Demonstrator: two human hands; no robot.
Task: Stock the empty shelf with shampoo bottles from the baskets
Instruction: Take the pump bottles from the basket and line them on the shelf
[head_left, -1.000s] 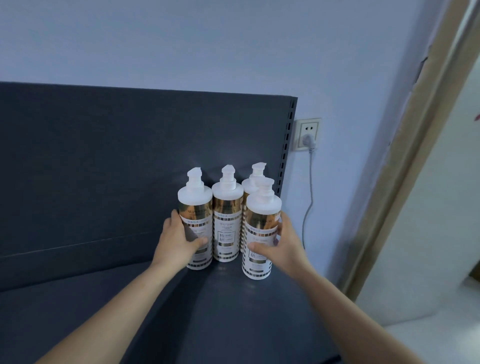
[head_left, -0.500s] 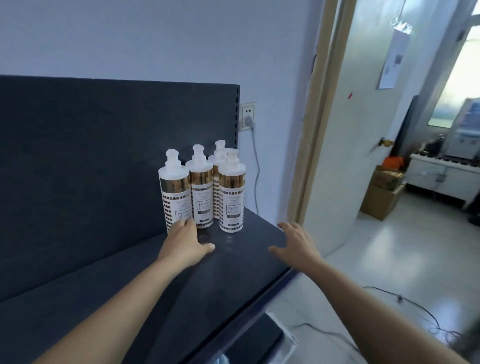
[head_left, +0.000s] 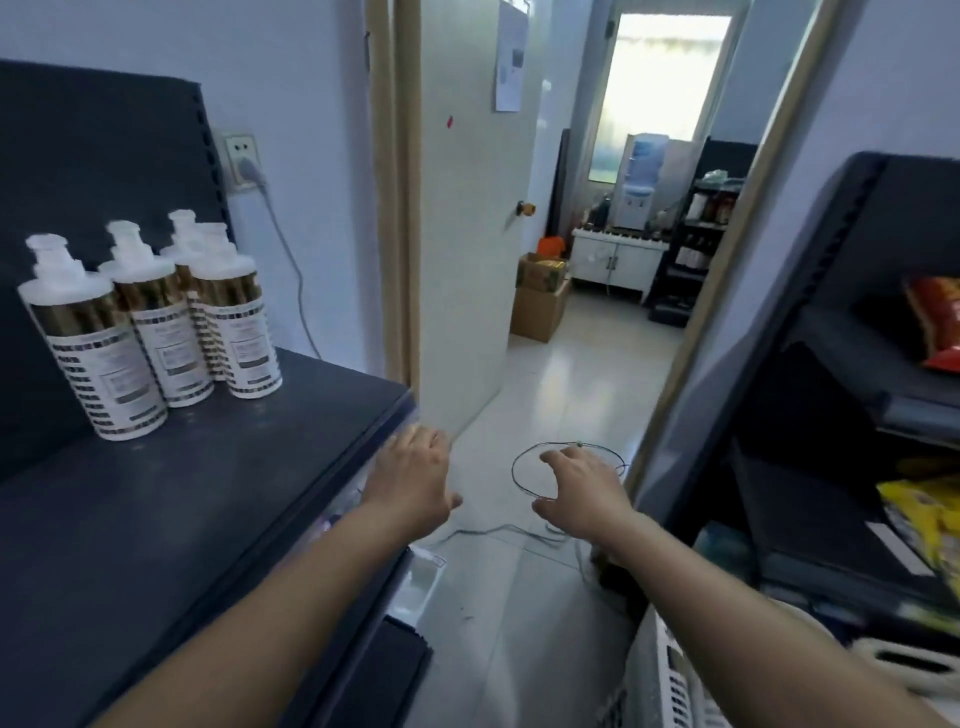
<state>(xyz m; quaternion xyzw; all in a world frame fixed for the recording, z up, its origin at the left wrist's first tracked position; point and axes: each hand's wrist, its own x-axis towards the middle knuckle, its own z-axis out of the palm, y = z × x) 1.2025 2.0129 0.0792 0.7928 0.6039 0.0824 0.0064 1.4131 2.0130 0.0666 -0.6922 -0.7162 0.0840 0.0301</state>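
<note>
Left hand (head_left: 413, 475): you are holding it open and empty, palm down, fingers spread, just past the shelf's front corner.
Right hand (head_left: 584, 488): you are holding it open, grasping nothing, hovering over the floor.
Shelf (head_left: 208, 499): dark board lying at your left, under your left forearm.
Bottles (head_left: 150, 327): four white pump bottles with gold bands are standing upright, clustered at the shelf's back right corner, well apart from both hands.
Basket (head_left: 670, 675): white slotted rim is showing beneath your right forearm; contents cannot be told.

Matt dark shelf (head_left: 218, 499); glossy white plastic shampoo bottles (head_left: 156, 332) with shiny gold bands; pale floor (head_left: 561, 395) tiles gleam smooth.
</note>
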